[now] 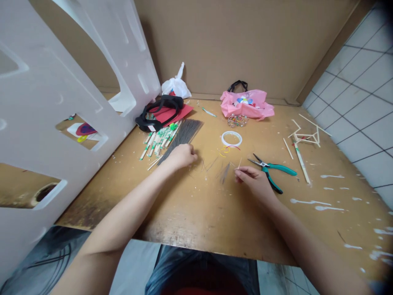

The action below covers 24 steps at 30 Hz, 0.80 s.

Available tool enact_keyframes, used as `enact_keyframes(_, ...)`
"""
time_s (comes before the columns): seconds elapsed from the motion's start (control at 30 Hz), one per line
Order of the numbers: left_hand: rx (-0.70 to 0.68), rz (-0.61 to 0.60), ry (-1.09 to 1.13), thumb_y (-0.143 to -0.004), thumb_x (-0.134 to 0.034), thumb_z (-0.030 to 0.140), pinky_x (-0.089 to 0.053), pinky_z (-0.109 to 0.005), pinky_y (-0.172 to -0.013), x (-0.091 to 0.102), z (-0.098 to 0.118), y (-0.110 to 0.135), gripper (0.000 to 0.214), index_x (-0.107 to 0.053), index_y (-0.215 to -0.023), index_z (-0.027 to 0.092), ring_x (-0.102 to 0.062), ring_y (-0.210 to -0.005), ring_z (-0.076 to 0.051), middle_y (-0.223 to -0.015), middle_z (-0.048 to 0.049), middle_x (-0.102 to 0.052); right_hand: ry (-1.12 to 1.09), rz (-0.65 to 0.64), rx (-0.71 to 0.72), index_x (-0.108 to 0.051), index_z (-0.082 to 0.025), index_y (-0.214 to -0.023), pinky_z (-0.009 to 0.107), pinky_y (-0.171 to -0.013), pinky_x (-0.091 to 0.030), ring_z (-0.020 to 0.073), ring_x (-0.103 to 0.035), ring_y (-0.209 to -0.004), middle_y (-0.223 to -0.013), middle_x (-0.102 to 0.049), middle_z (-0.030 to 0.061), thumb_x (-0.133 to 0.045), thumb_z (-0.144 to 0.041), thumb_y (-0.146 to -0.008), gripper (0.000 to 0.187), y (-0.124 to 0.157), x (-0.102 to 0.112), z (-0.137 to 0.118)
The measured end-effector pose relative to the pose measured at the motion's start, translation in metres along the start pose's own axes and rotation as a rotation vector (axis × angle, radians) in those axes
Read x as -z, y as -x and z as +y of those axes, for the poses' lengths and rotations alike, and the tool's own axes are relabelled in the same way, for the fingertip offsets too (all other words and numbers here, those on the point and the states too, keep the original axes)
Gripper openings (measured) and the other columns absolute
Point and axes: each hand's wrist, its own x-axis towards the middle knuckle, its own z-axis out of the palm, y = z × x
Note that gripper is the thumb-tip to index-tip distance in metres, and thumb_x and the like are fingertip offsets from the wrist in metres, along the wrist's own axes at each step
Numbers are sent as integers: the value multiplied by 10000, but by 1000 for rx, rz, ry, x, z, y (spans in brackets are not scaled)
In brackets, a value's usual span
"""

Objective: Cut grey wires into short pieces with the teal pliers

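My left hand is over the near side of a bundle of thin grey wires. Its fingers are curled together, and whatever they may hold is hidden. Between the thumb and fingertips of my right hand is a short thin wire, pointing upward. Just left of that hand lies a small heap of cut wire pieces. Needle-nose pliers with teal handles rest beside my right hand, jaws apart. A white tape roll lies beyond, with yellow and red wire bits near it.
Wrapped chopsticks and a black head strap on red paper lie at left. A pink bag, a wire tangle and a white bag are at the back. A stick frame stands right; a white plastic panel borders the left.
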Motion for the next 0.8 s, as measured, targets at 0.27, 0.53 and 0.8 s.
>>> enact_keyframes(0.27,-389,-219,1310,-725,-613,303,-422,-168,-460,-37,48,31,203,-509,-758,132,-595,-569,-91,-684,-20,-615,-125,-237,-165,-686,-163,-751,265,-601,-468,115,-565,-560,-610,-633,3,-697,-424,-666,276,5,-4,-1)
enact_keyframes(0.53,-422,-183,1302,-741,-621,329,-404,-171,-463,-61,48,34,226,-505,-775,137,-533,-533,-70,-635,9,-576,66,-345,-123,-703,-163,-781,273,-622,-469,121,-567,-567,-611,-639,8,-654,-429,-708,280,6,-4,3)
enact_keyframes(0.8,-521,25,1075,-797,-567,267,-409,-192,-536,-66,52,41,146,-597,-843,132,-527,-557,-77,-656,-1,-590,336,-267,190,-713,-215,-791,277,-618,-461,164,-609,-656,-687,-675,24,-586,-351,-778,186,7,-5,5)
